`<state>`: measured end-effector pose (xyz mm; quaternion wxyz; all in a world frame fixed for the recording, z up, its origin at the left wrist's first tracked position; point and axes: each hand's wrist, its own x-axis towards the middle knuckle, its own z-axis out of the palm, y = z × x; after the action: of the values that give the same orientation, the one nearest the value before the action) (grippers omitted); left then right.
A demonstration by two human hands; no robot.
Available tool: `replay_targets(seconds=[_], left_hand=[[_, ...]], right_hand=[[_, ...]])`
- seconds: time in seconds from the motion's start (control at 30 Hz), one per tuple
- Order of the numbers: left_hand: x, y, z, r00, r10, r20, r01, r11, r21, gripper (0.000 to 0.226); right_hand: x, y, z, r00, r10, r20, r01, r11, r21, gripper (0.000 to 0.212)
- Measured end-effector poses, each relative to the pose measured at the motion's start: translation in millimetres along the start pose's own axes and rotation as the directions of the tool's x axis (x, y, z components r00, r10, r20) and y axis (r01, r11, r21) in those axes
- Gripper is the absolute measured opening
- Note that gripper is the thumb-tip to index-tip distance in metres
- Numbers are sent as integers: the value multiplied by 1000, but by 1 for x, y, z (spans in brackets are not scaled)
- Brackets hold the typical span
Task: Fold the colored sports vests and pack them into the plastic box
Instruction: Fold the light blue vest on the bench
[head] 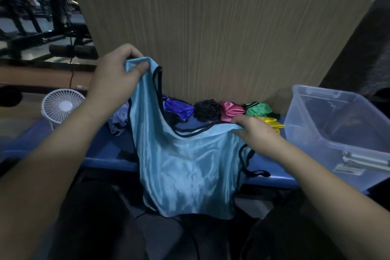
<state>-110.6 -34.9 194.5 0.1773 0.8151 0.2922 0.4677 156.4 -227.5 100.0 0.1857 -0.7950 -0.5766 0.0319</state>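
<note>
A light blue vest [185, 167] with black trim hangs over the front edge of the blue table [101, 150]. My left hand [118, 74] pinches its left shoulder strap and holds it up high. My right hand [255, 133] grips the other shoulder low, near the table top. Behind the vest lie crumpled vests: purple-blue [179, 110], black [205, 110], pink [230, 111], green [258, 108], yellow [271, 124] and a pale lilac one [118, 121]. The clear plastic box [337, 133] stands open at the right end of the table.
A small white fan [62, 105] stands at the table's left end. A tall cardboard sheet [221, 38] rises right behind the table. Dark gym equipment [31, 17] fills the far left background. Cables run on the floor under the table.
</note>
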Motion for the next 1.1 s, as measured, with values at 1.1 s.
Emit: replay_targets(seconds=[1.1], left_hand=[[-33, -2, 41, 939, 26, 344, -60, 994, 87, 12]], right_hand=[[10, -20, -26, 993, 111, 26, -111, 994, 17, 25]])
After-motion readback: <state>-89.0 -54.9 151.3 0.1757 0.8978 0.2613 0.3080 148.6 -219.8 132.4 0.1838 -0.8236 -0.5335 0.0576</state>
